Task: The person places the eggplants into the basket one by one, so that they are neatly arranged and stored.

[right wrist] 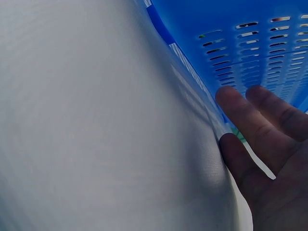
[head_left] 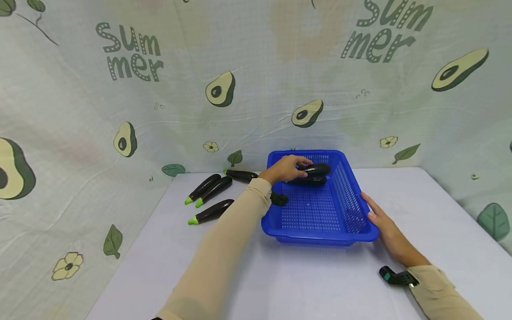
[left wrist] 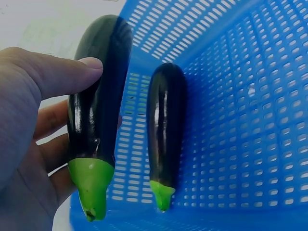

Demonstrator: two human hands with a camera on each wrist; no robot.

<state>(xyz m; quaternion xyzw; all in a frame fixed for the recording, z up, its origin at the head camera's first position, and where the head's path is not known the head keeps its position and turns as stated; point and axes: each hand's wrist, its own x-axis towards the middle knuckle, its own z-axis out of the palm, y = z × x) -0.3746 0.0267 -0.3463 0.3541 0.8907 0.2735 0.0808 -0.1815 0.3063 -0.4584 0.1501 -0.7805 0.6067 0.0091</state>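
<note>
In my left hand (head_left: pixel 286 168) I hold a dark eggplant (left wrist: pixel 98 96) with a green stem end, thumb across its near side and fingers behind it. The hand is over the far part of a blue plastic basket (head_left: pixel 362 229). Beside the held one, a second eggplant (left wrist: pixel 166 125) lies in the basket. My right hand (head_left: pixel 386 229) touches the basket's right side near its front corner. In the right wrist view its fingers (right wrist: pixel 260 130) are extended against the slotted outer wall; the thumb is out of that view.
To the left of the basket, several eggplants (head_left: pixel 214 211) lie on the white table (head_left: pixel 160 266). One of them (head_left: pixel 242 175) lies near the back edge, partly behind the left arm. A printed cloth (head_left: pixel 260 58) hangs behind the table.
</note>
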